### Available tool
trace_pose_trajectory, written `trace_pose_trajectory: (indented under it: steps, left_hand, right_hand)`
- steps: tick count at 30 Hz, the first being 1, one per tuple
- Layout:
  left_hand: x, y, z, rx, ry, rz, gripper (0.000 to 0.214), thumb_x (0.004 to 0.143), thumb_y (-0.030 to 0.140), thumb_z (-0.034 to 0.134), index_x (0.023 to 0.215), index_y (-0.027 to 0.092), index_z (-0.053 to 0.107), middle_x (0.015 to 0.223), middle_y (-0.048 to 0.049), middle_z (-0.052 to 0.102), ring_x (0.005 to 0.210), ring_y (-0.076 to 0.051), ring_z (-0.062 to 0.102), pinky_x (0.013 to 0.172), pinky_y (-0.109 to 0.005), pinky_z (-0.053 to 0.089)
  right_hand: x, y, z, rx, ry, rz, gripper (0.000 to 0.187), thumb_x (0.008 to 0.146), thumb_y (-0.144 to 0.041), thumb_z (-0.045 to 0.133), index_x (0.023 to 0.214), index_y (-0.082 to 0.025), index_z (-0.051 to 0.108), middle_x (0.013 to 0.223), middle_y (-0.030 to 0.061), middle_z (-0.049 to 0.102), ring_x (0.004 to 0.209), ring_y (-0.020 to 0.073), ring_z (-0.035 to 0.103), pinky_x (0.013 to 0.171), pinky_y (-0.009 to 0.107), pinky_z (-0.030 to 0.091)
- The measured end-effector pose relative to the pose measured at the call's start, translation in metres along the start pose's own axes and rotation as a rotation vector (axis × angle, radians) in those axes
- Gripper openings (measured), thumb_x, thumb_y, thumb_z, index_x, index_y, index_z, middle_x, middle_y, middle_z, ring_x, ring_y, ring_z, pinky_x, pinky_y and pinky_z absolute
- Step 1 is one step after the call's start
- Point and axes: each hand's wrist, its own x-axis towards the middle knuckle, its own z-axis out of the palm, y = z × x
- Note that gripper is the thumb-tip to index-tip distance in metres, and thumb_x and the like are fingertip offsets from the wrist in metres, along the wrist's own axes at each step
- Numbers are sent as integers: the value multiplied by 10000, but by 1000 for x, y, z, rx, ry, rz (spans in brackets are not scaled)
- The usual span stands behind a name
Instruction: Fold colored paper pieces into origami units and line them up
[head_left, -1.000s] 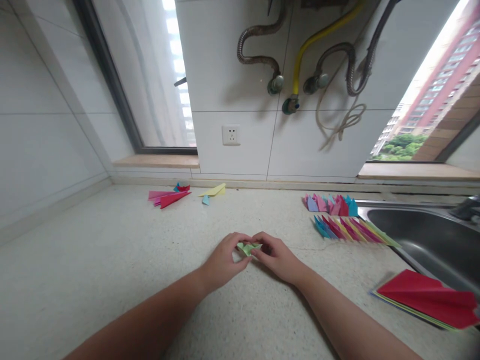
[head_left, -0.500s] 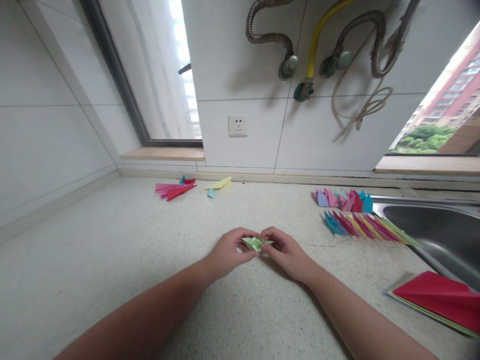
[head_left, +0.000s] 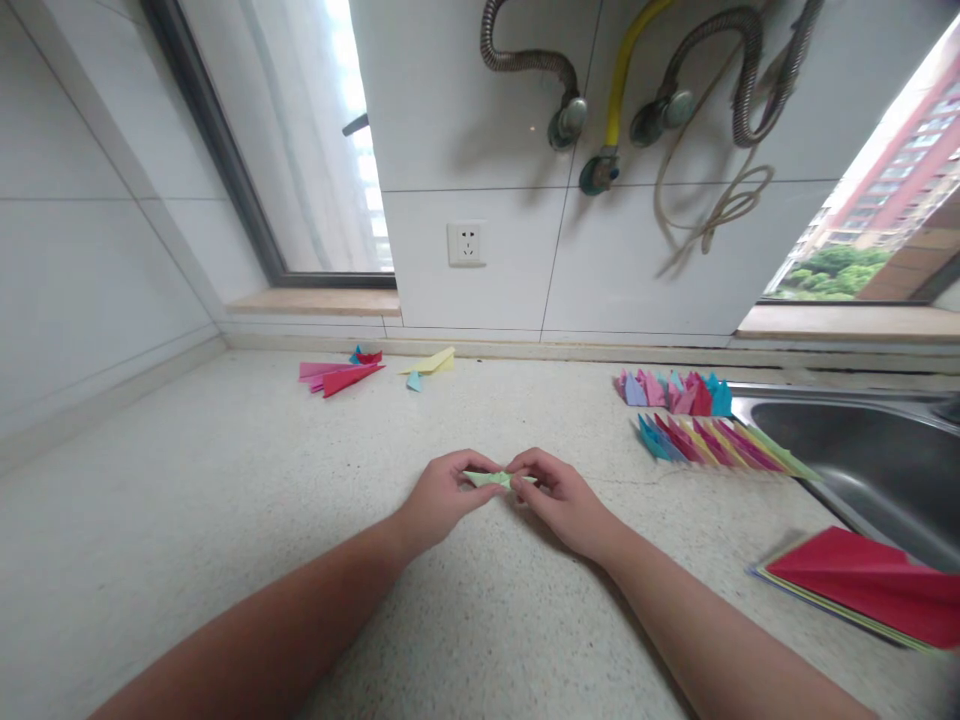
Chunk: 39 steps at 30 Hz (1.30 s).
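Two hands on one piece: left hand (head_left: 442, 495) and right hand (head_left: 562, 500) each pinch an end of a small green folded paper (head_left: 487, 479), fingers closed, low over the countertop (head_left: 225, 520), centre. Risk, as I judge it: an uneven pinch could skew the crease or tear the thin paper.

Counted:
- two rows of folded pieces (head_left: 675, 392), right, beside one sink (head_left: 862, 450)
- one sheet stack (head_left: 862, 585), near right
- one pink-red cluster (head_left: 337, 375), far left
- one yellow piece (head_left: 431, 362), far left

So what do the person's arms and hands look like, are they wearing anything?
Nothing worn that shows. The left hand and right hand are bare, no gloves. Both forearms are bare: no sleeves, watch or bracelet in view. Rings are too small to tell.
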Motion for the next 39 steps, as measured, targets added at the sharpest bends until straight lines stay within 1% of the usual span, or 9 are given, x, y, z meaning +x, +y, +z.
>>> trace_pose_trajectory:
  steps: [5, 9, 13, 18, 20, 23, 26, 31, 39]
  left_hand:
    - [0, -3, 0, -53, 10, 0, 231, 772, 321, 753, 929, 160, 701, 912, -63, 723, 869, -188, 661, 791, -301, 507]
    - [0, -5, 0, -46, 18, -1, 222, 769, 317, 754, 921, 164, 703, 888, -53, 718, 845, -178, 656, 776, -290, 507]
    - [0, -2, 1, -32, 16, -14, 246, 771, 326, 749, 955, 168, 708, 912, -60, 720, 855, -179, 652, 770, -287, 507]
    - [1, -3, 1, -89, -65, -54, 269, 776, 347, 742, 972, 164, 730, 937, -79, 731, 865, -189, 653, 779, -300, 504]
    - [2, -5, 1, -99, -87, -82, 242, 779, 342, 735, 934, 156, 739, 898, -78, 735, 793, -173, 644, 723, -284, 494]
    - [3, -7, 0, -90, -75, -130, 215, 761, 329, 742, 876, 148, 740, 785, -55, 720, 640, -132, 587, 603, -246, 442]
    - [4, -7, -1, -112, -72, -170, 191, 746, 308, 745, 851, 148, 741, 721, -40, 706, 577, -114, 550, 559, -234, 413]
    - [4, -5, -1, -143, -34, -220, 199, 716, 308, 766, 840, 154, 754, 685, -33, 698, 534, -107, 539, 526, -232, 406]
    - [3, -7, 3, -170, 8, -188, 237, 727, 358, 764, 851, 156, 748, 719, -43, 713, 533, -104, 535, 525, -236, 408]
  right_hand:
    - [1, 2, 2, 21, -10, 9, 222, 872, -365, 644, 1028, -209, 616, 917, 42, 698, 782, 158, 614, 694, 277, 459]
    - [1, 1, 1, -53, -15, 28, 205, 864, -388, 651, 936, -197, 673, 857, 40, 701, 781, 169, 614, 704, 288, 456]
    - [0, -2, 0, -72, -8, 19, 193, 876, -378, 635, 911, -194, 683, 823, 33, 697, 763, 167, 609, 695, 285, 452]
    - [0, -1, -1, -84, 7, 17, 145, 881, -325, 623, 879, -192, 681, 778, 21, 692, 733, 160, 611, 675, 275, 449]
    - [1, 0, -2, -82, 13, 28, 136, 879, -313, 623, 860, -191, 682, 773, 23, 701, 730, 160, 617, 675, 275, 452]
    - [2, 0, -2, -55, 15, 48, 138, 871, -313, 633, 841, -190, 687, 764, 27, 720, 717, 160, 630, 672, 276, 462]
    - [3, -3, -4, -6, 9, 79, 135, 851, -310, 655, 832, -184, 701, 764, 36, 737, 715, 164, 651, 682, 280, 480]
    - [4, -8, -6, 25, 20, 134, 121, 818, -292, 678, 806, -177, 716, 733, 37, 741, 700, 162, 668, 690, 281, 494]
    - [4, -11, -6, 58, 21, 162, 164, 829, -315, 663, 819, -157, 707, 678, 45, 725, 639, 152, 679, 641, 268, 511]
